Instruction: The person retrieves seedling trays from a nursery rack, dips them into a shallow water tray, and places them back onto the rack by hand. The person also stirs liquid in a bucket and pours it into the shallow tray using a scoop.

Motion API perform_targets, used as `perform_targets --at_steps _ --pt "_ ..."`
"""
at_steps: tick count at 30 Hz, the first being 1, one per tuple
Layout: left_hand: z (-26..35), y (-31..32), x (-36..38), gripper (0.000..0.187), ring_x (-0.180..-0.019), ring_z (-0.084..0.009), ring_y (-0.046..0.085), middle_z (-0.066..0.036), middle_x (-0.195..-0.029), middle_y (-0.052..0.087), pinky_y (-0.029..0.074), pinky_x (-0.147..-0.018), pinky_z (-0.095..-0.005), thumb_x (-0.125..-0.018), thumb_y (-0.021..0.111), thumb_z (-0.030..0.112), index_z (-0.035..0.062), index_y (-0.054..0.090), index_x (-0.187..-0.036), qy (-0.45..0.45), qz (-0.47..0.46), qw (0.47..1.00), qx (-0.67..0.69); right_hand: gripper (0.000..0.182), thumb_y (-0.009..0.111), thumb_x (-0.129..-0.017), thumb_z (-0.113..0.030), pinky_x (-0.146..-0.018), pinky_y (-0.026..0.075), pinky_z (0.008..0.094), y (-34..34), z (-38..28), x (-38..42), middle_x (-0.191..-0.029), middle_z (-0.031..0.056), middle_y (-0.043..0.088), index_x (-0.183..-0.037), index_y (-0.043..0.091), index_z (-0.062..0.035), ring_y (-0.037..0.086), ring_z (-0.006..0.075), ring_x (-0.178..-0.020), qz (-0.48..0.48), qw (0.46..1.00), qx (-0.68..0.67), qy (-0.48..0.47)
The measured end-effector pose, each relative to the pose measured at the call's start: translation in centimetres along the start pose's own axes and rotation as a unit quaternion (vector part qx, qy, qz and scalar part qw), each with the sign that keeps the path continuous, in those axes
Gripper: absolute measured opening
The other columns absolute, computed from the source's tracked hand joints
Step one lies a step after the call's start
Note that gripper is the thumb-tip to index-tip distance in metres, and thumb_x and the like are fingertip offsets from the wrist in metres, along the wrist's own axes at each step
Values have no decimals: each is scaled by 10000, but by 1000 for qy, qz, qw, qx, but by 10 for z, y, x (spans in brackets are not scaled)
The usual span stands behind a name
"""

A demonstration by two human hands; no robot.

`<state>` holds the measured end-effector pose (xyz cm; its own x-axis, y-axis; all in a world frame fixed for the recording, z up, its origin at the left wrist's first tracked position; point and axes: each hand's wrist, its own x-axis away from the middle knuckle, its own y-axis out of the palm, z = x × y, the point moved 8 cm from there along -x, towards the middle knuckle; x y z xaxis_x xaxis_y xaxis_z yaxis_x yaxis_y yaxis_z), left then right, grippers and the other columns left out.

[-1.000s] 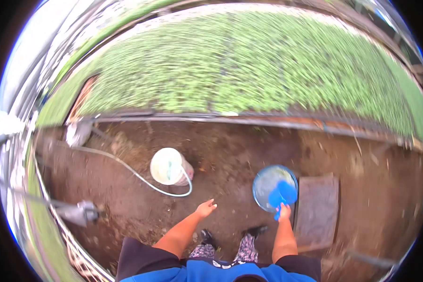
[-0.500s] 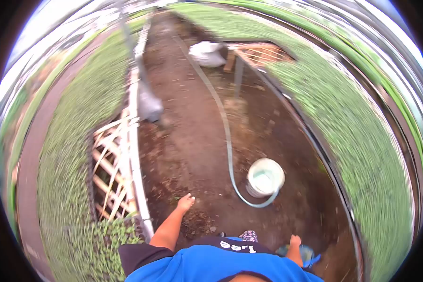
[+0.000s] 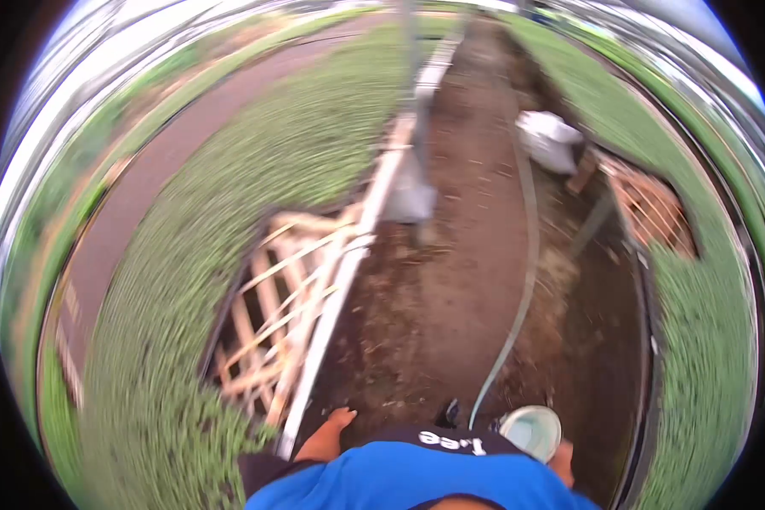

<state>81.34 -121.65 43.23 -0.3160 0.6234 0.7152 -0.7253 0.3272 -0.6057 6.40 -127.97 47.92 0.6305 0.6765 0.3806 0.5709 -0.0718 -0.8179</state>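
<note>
My left hand [image 3: 342,416] hangs low on the left near the white rail of the growing bench, fingers loosely apart and holding nothing. My right hand [image 3: 561,457] is low at the right, overlapping the outer side of a white bucket [image 3: 556,432]; its fingers are blurred and partly hidden. The bucket's mouth faces up, with a pale greenish inside. A pale hose [image 3: 531,221] runs along the dirt path and ends out of sight near my shirt front, just left of the bucket.
Benches of green seedlings [image 3: 221,178] flank the dirt path [image 3: 476,195]. On the left bench, wooden slats [image 3: 285,319] lie exposed; more slats [image 3: 650,204] show at the right. A white sack [image 3: 550,140] lies on the path's right side, another pale bag [image 3: 410,200] beside the left rail.
The view has swung left and moved forward, so the bucket now appears close to my body by my right hand. My left hand is lower in view. The blue thing near my right hand is no longer visible.
</note>
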Motion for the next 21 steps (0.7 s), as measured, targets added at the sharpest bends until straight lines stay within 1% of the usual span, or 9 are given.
perform_targets --at_steps 2,6,8,12,13,14,15,19,21 --pt "29 -20 -20 577 -1152 -257 388 -132 -1242 416 312 -940 -314 -774 522 354 -10 398 -1204 -11 5 972 233 380 456 -757 -367 -796 410 422 0 -53 -29 -994 194 546 -927 584 -54 513 351 -942 5 999 35 -26" --pt "130 -87 -18 487 -812 -151 508 -36 -970 556 409 -626 -317 -802 505 291 106 390 -1237 -64 52 926 369 415 462 -705 -347 -857 382 387 -35 -264 -25 -1059 161 535 -998 576 -77 479 327 -1025 -6 1000 8 1" --pt "165 -99 -22 442 -709 -116 473 1 -853 535 356 -526 -284 -813 488 283 136 402 -1221 -61 70 922 376 413 493 -691 -359 -844 393 361 32 -323 -82 -1042 132 554 -991 581 -88 507 286 -998 -95 995 -8 -39" --pt "195 -104 -76 304 -609 -127 475 25 -737 507 340 -430 -292 -819 471 276 123 490 -1081 -24 25 947 320 430 527 -698 -322 -850 400 355 109 -481 -113 -1021 167 553 -1026 559 -46 511 303 -984 -103 975 -44 -193" --pt "187 -88 -137 232 -588 -140 479 5 -708 502 350 -425 -303 -815 466 272 107 505 -974 209 50 976 -35 403 519 -709 -306 -834 409 358 123 -510 -120 -996 173 560 -1007 565 -39 516 314 -966 -105 963 -88 -232" --pt "223 -91 -131 195 -567 -153 482 -15 -679 496 360 -420 -314 -811 461 267 91 520 -868 375 238 818 -366 354 516 -711 -295 -806 420 366 124 -538 -121 -962 169 572 -947 583 -40 529 318 -930 -108 956 -104 -252" --pt "187 -88 -146 194 -554 -152 476 -16 -668 492 359 -416 -311 -811 463 268 88 519 -858 218 70 968 -103 337 519 -711 -295 -793 422 375 123 -555 -124 -937 165 579 -925 584 -43 535 321 -906 -135 955 -83 -252" --pt "241 -140 -211 199 -501 -146 454 -20 -623 475 352 -402 -302 -809 470 269 76 515 -817 190 19 977 -97 306 524 -713 -299 -763 425 390 99 -603 -163 -905 154 587 -883 581 -51 547 321 -858 -116 957 4 -265" --pt "288 -172 -242 204 -475 -142 443 -21 -600 467 349 -394 -298 -808 473 270 70 512 -797 209 -1 975 -74 318 523 -715 -304 -770 422 385 70 -607 -192 -929 155 582 -903 579 -54 542 317 -879 -126 974 -10 -191"
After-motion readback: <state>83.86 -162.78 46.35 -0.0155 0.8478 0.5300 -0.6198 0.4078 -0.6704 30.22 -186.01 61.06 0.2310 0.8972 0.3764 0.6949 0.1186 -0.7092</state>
